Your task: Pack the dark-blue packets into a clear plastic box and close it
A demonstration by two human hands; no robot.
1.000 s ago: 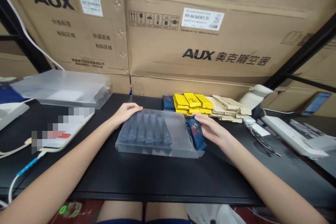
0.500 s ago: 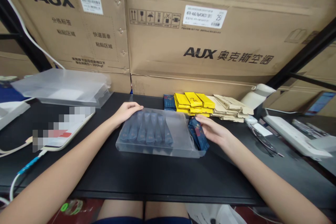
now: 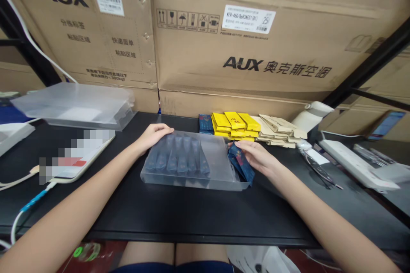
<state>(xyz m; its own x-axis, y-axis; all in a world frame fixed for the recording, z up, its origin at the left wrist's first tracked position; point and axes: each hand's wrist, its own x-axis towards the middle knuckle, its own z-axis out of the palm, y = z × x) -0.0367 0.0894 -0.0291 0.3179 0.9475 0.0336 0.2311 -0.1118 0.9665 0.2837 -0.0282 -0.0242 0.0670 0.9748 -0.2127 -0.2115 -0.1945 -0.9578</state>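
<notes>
A clear frosted plastic box (image 3: 216, 158) lies flat on the black table in front of me. Through its lid several dark blue packets (image 3: 182, 158) show in a row in its left part. My left hand (image 3: 156, 134) is closed on the far left corner of the box. At the right end, my right hand (image 3: 254, 153) pinches a dark blue patterned packet (image 3: 241, 163), tilted at the box's open side. Whether that packet's left edge is inside the box I cannot tell.
Behind the box sit a blue packet (image 3: 206, 124), stacked yellow packets (image 3: 235, 123) and beige packets (image 3: 280, 127). A white bottle (image 3: 312, 116), glasses (image 3: 320, 170) and a power strip (image 3: 355, 164) are right. Left are a phone (image 3: 86, 158) and plastic cases (image 3: 80, 104); cardboard cartons (image 3: 192, 59) stand behind.
The packet in my right hand has tilted a little at the box's right end. My left hand stays on the box, and the whole view has shifted slightly.
</notes>
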